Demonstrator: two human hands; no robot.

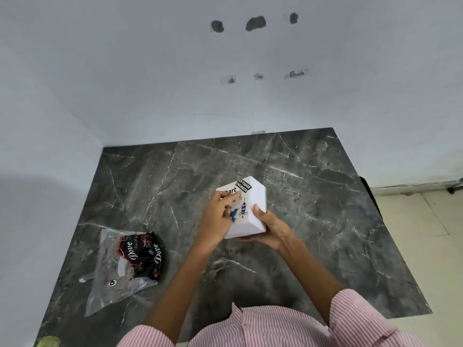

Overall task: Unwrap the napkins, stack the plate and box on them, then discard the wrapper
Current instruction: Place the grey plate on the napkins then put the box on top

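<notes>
A white box (251, 204) with stickers on its top is held above the middle of the dark marble table (313, 196). My left hand (218, 219) lies over its left side, fingers across the stickers. My right hand (271, 230) cups its near right corner from below. At the left of the table lies a clear plastic wrapper (110, 279), with a black pack (141, 256) printed "Dove" inside its upper part. No plate is in view, and I cannot tell whether the black pack is the napkins.
White walls close off the table at the back and the left. The table's right edge drops to a pale tiled floor (426, 221). A yellow-green object (47, 341) shows at the bottom left corner.
</notes>
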